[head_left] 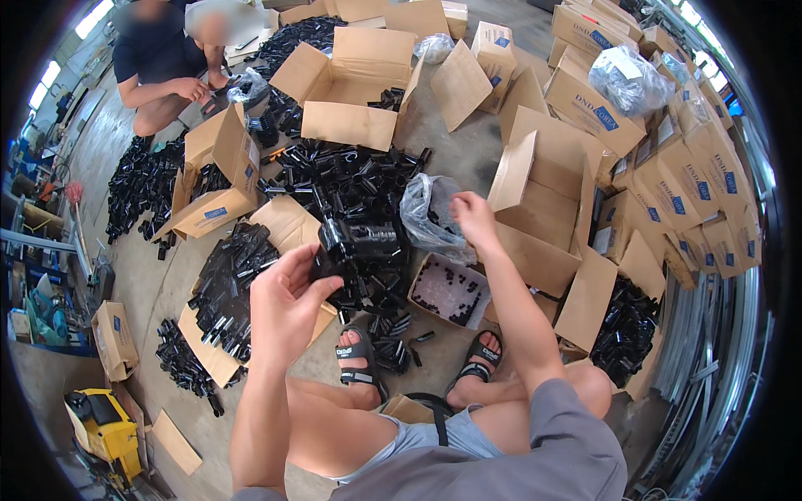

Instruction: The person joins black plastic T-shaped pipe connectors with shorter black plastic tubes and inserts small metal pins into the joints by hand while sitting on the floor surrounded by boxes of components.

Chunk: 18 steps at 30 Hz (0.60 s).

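Note:
My left hand (288, 292) is raised over the big heap, with thumb and fingers closed on a shiny black tubular part (363, 241). The part lies almost level, dark against the pile, so its exact outline is hard to make out. My right hand (474, 219) is at the right edge of a clear plastic bag (434, 213) that has small black pieces inside. Its fingers are curled together, and what they hold, if anything, is too small to see. Between my feet and the bag stands a small open box (451, 290) lined with plastic, with little black pieces scattered in it.
Loose black parts (359, 175) are heaped ahead of me. Open cartons stand at the right (543, 196), far middle (355, 83) and left (217, 171). Stacked cartons (685, 184) and metal rails (702, 334) line the right side. Another person (163, 63) crouches at far left. A yellow machine (104, 434) sits lower left.

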Available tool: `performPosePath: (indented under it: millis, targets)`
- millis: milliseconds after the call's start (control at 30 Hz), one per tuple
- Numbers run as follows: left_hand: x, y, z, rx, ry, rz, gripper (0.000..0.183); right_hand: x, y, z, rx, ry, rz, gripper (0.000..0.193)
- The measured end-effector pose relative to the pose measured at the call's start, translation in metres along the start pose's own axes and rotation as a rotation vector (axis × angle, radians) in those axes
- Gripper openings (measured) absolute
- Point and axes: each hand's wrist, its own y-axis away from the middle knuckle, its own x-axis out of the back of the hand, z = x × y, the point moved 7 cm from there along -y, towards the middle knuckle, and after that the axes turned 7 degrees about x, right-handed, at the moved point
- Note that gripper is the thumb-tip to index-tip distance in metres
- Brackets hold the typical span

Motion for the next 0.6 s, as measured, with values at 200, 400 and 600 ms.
performPosePath:
  millis: [200, 400, 600]
  targets:
    - [-0.01, -0.002, 0.007, -0.048, -0.44, 0.044, 0.037, -0.103, -0.061, 0.073, 0.003, 0.782, -0.336, 0.023]
    - [-0.036, -0.015, 0.011, -0.111, -0.649, -0.141, 0.037, -0.123, -0.079, 0.159, -0.12, 0.823, -0.307, 0.026]
    - [-0.039, -0.032, 0.009, -0.063, -0.749, -0.187, 0.042, -0.123, -0.08, 0.151, -0.226, 0.818, -0.328, 0.031]
